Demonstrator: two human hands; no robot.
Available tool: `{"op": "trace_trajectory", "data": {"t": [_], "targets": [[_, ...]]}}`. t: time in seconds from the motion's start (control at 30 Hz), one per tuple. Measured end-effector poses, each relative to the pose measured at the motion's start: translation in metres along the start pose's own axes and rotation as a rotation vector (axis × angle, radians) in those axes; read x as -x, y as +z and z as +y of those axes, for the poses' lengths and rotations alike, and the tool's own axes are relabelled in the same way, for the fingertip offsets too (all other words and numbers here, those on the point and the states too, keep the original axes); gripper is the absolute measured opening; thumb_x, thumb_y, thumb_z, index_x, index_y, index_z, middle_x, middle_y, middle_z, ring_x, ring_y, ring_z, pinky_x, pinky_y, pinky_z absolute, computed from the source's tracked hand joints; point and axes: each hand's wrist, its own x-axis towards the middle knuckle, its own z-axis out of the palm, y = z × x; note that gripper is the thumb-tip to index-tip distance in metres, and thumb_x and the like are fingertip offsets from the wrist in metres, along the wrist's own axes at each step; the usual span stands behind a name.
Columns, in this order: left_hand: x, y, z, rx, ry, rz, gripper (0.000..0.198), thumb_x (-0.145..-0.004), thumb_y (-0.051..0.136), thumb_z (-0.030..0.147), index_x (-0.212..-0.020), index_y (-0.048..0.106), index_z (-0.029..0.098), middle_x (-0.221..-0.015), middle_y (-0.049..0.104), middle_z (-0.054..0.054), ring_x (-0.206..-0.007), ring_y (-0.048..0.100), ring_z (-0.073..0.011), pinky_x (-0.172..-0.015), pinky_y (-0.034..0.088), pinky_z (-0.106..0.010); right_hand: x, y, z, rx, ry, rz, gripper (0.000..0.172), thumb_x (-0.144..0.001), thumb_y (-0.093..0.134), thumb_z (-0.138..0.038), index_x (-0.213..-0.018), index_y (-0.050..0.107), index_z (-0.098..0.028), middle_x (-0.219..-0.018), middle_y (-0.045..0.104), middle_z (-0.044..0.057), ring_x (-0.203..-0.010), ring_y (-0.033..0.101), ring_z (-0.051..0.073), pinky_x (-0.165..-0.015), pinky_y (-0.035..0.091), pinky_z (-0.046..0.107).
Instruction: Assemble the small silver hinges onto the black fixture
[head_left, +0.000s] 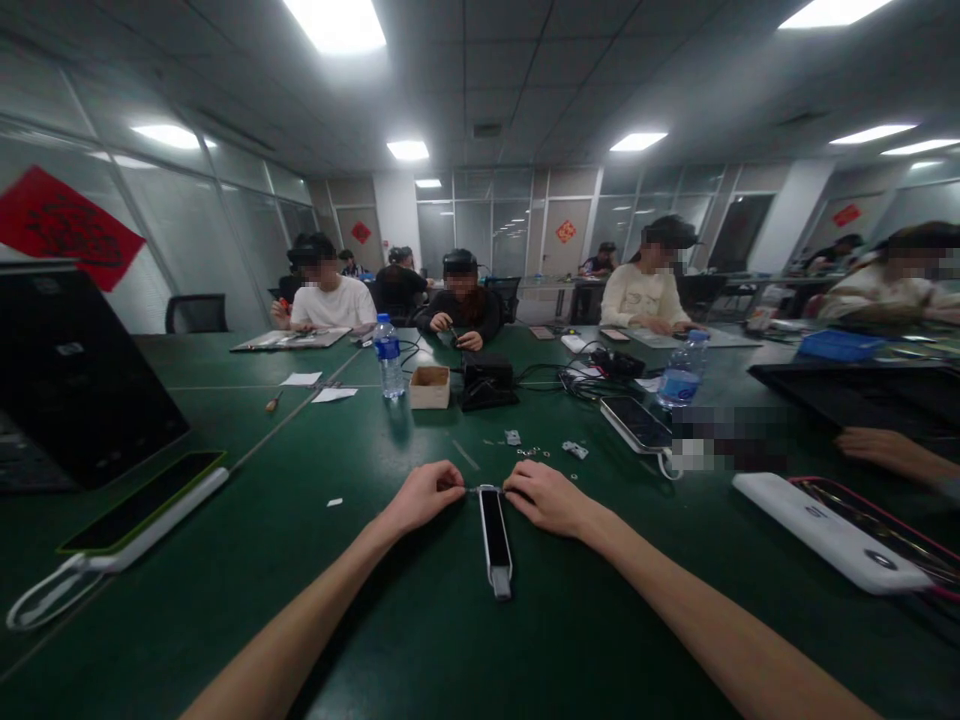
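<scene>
A slim white device (pixel 495 535) with a long black face lies on the green table between my hands, a pale plug-like end pointing towards me. My left hand (pixel 429 492) rests on the table by its far left corner, fingertips pinched together. From the other side my right hand (pixel 551 497) reaches the far right corner, fingers bent and pressed together. Something small and thin seems to run between both fingertips at the device's far end; I cannot make it out. Just beyond lie small metal pieces (pixel 575 450) and several tiny rings (pixel 534 452).
Ahead stand an open cardboard box (pixel 430 388), a black stand (pixel 487 380) and water bottles (pixel 389 358). Phones with white power banks (pixel 829 530) lie right and left. A black HP monitor (pixel 71 370) is at left. A co-worker's hand (pixel 889 450) reaches in at right; other people sit opposite.
</scene>
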Motion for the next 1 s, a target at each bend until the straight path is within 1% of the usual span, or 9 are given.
{"op": "trace_trajectory", "data": {"t": [0.07,0.17,0.27,0.43,0.6,0.77,0.9,1.0], "targets": [[-0.001,0.000,0.000,0.060,-0.013,-0.002,0.018,-0.077,0.059,0.028,-0.089,0.064,0.016,-0.087,0.069,-0.003,-0.081,0.063,-0.0178,-0.075,0.048,-0.028,0.000,-0.001,-0.001,-0.005,0.008,0.005,0.022,-0.091,0.046,-0.023,-0.099,0.065,-0.015,-0.093,0.060,0.008,-0.085,0.055,0.018,-0.075,0.045,0.030],[-0.001,-0.002,0.002,0.075,-0.028,-0.035,0.019,-0.077,0.060,0.029,-0.089,0.067,0.015,-0.089,0.070,-0.004,-0.083,0.064,-0.0185,-0.078,0.048,-0.029,0.000,-0.002,-0.003,-0.004,0.013,0.002,0.021,-0.091,0.047,-0.023,-0.099,0.065,-0.015,-0.093,0.060,0.008,-0.085,0.055,0.018,-0.074,0.045,0.030],[-0.001,-0.005,0.004,0.133,-0.054,-0.078,0.020,-0.076,0.060,0.027,-0.089,0.068,0.014,-0.089,0.070,-0.004,-0.082,0.064,-0.0184,-0.079,0.048,-0.030,0.000,-0.004,-0.004,-0.016,0.018,-0.008,0.021,-0.091,0.047,-0.023,-0.099,0.065,-0.015,-0.094,0.060,0.008,-0.084,0.055,0.017,-0.073,0.045,0.029],[-0.001,-0.007,0.005,0.248,-0.105,-0.118,0.021,-0.074,0.063,0.022,-0.091,0.068,0.012,-0.086,0.070,-0.004,-0.081,0.064,-0.0182,-0.078,0.049,-0.030,0.000,-0.006,-0.005,-0.012,0.026,-0.015,0.021,-0.091,0.047,-0.022,-0.097,0.065,-0.014,-0.093,0.060,0.009,-0.084,0.055,0.017,-0.073,0.045,0.029],[-0.001,-0.007,0.003,0.250,-0.105,-0.125,0.021,-0.073,0.064,0.020,-0.092,0.068,0.013,-0.084,0.069,-0.003,-0.081,0.063,-0.0174,-0.078,0.049,-0.030,0.001,-0.006,-0.004,-0.019,0.031,-0.021,0.022,-0.091,0.047,-0.024,-0.098,0.065,-0.014,-0.093,0.060,0.008,-0.084,0.055,0.017,-0.073,0.045,0.029],[-0.001,-0.007,0.005,0.230,-0.083,-0.131,0.018,-0.073,0.064,0.023,-0.088,0.067,0.014,-0.082,0.069,-0.002,-0.079,0.063,-0.0174,-0.076,0.048,-0.030,0.001,-0.005,-0.005,-0.029,0.037,-0.029,0.021,-0.091,0.047,-0.023,-0.098,0.064,-0.014,-0.094,0.060,0.008,-0.084,0.055,0.017,-0.073,0.046,0.029],[0.001,-0.007,0.010,0.190,-0.053,-0.109,0.016,-0.073,0.064,0.026,-0.084,0.068,0.014,-0.078,0.068,-0.002,-0.075,0.061,-0.0170,-0.074,0.047,-0.028,0.001,-0.004,-0.006,-0.042,0.022,-0.018,0.019,-0.091,0.047,-0.020,-0.098,0.064,-0.013,-0.093,0.059,0.009,-0.086,0.055,0.018,-0.076,0.046,0.031],[0.002,-0.007,0.010,0.178,-0.023,-0.108,0.017,-0.074,0.064,0.027,-0.083,0.069,0.014,-0.081,0.069,-0.002,-0.077,0.061,-0.0174,-0.075,0.046,-0.028,0.001,-0.003,-0.006,-0.084,0.032,-0.016,0.019,-0.092,0.046,-0.019,-0.099,0.063,-0.014,-0.094,0.059,0.009,-0.087,0.055,0.018,-0.076,0.046,0.031]]}}
